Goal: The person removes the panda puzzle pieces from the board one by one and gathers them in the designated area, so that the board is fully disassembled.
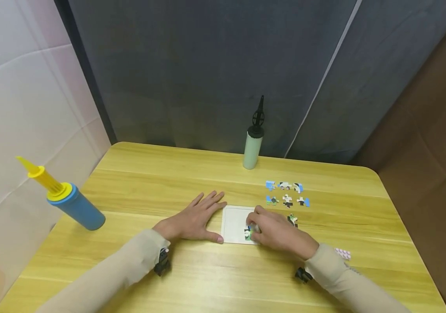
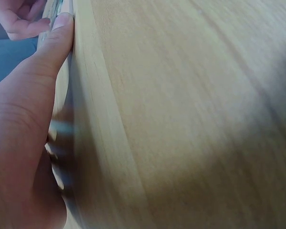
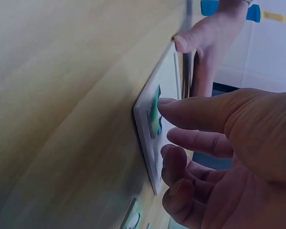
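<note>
A white rectangular puzzle tray (image 1: pixel 232 224) lies on the table between the hands. My left hand (image 1: pixel 196 219) rests palm down beside it, fingers spread, with thumb and fingertips at the tray's left edge. In the left wrist view that hand's thumb (image 2: pixel 57 40) lies along the edge. Over the tray's right side, my right hand (image 1: pixel 275 230) has curled fingers and pinches a green and blue jigsaw piece (image 1: pixel 248 234) at the tray surface. The right wrist view shows the thumb on this jigsaw piece (image 3: pixel 155 112) with the index fingertip close by; its far side is hidden.
Several loose jigsaw pieces (image 1: pixel 287 200) lie in rows right of the tray, one piece (image 1: pixel 292 220) near the right hand. A pink dotted item (image 1: pixel 343 253) lies by the right sleeve. A green hand pump (image 1: pixel 252 150) stands at the back, a blue and yellow pump (image 1: pixel 78 208) at left.
</note>
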A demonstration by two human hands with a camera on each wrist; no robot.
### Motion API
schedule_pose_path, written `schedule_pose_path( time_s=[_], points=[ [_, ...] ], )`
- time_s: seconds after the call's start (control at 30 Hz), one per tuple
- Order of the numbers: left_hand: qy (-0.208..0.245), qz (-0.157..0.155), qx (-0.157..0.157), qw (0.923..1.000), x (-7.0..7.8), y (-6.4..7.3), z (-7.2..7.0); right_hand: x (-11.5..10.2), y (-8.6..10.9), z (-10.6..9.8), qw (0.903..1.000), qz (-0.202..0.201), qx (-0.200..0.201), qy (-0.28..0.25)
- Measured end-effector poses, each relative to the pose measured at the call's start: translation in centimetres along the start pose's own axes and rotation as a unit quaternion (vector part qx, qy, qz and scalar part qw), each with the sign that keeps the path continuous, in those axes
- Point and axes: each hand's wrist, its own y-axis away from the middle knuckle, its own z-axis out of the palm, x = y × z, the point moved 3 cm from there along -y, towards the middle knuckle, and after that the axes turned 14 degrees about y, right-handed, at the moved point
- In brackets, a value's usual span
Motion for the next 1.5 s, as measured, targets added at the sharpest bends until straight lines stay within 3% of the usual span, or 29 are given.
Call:
schedule_pose_path(
  time_s=[0.5, 0.73, 1.17, 1.5],
  points=[
    [0.0, -0.001, -0.005, 1.0, 0.3, 0.09, -0.01, -0.44, -0.28, 0.57, 0.9993, 0.018, -0.027, -0.016],
    [-0.002, 0.011, 0.003, 0.9999, 0.35, 0.07, -0.18, -0.64, -0.43, 0.53, 0.999, 0.031, -0.025, -0.018],
    [0.002, 0.001, 0.0, 1.0, 0.3, 0.11, -0.21, -0.95, -0.13, 0.54, 0.9981, 0.049, -0.021, -0.029],
    [0.002, 0.006, 0.0, 1.0, 0.37, 0.07, -0.25, -0.6, -0.07, 0.9, 0.998, 0.002, 0.0, -0.063]
  ],
)
